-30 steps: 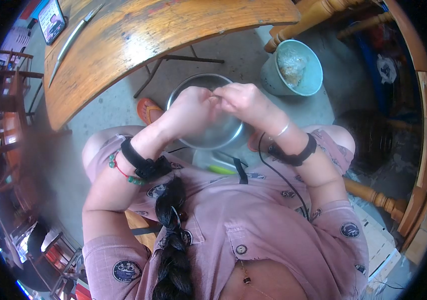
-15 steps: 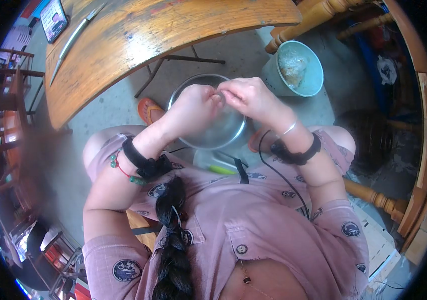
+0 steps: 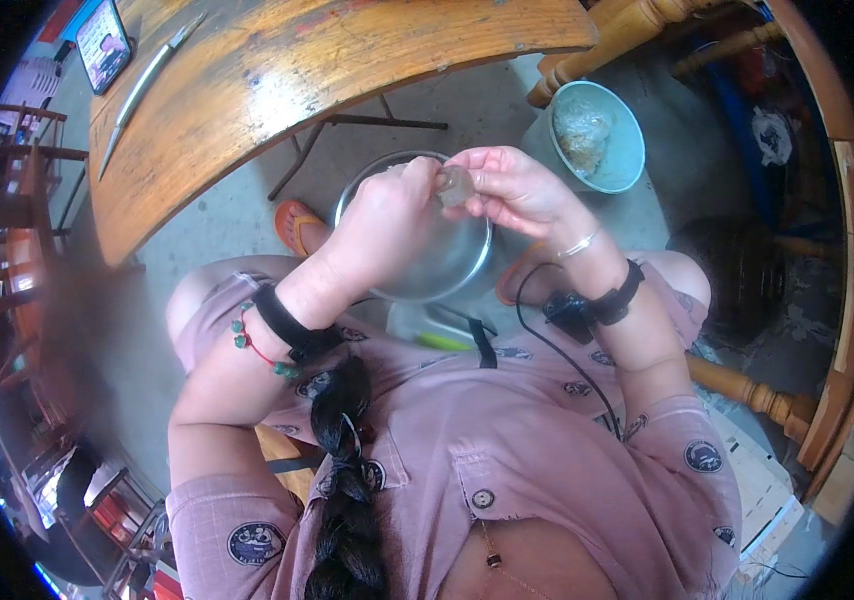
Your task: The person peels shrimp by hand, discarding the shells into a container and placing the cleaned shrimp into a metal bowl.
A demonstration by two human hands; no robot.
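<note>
A small, translucent, greyish-brown piece (image 3: 456,186) is pinched between my two hands; I cannot tell its kind. My left hand (image 3: 395,205) has its fingers curled and pressed at the piece's left edge, the fingertips partly hidden. On the other side, my right hand (image 3: 519,188) grips it between thumb and fingers. Directly below both hands is a round, shiny-rimmed basin (image 3: 417,298) on the floor between my feet. What lies in the basin is blurred and partly covered by my hands.
Ahead stands a wooden table (image 3: 277,70) with a phone (image 3: 104,45) and a slim pointed tool (image 3: 147,90). A pale blue bucket (image 3: 630,150) holding clear plastic is at the right. Near my lap lies a green object (image 3: 442,341). A cable (image 3: 572,350) hangs from my right wrist.
My right hand has turned and its fingers have opened out somewhat, bringing the translucent piece into sight. My left hand has shifted slightly and rolled, still closed.
</note>
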